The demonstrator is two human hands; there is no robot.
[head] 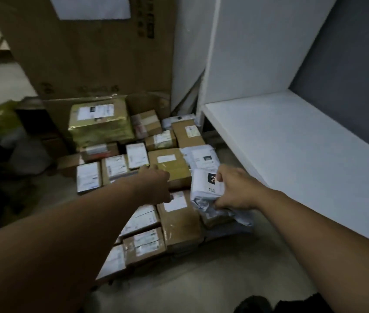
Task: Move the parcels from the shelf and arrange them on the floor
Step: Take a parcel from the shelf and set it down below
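Several cardboard parcels with white labels lie packed together on the floor point(201, 279) left of the white shelf point(292, 143). My right hand point(237, 188) grips a white plastic mailer parcel point(203, 187) with a black label, low over the pile's right edge. My left hand point(154, 186) reaches over a brown box with yellow tape point(170, 163), fingers curled; whether it holds anything is hidden. A big yellow-wrapped parcel point(100, 120) stands at the back. The shelf board in view is bare.
A tall cardboard carton point(88, 53) leans against the wall behind the pile. A green plant point(5, 116) and dark objects stand at the left. The shelf's white side panel point(246, 41) rises at the right. Bare floor lies in front of the parcels.
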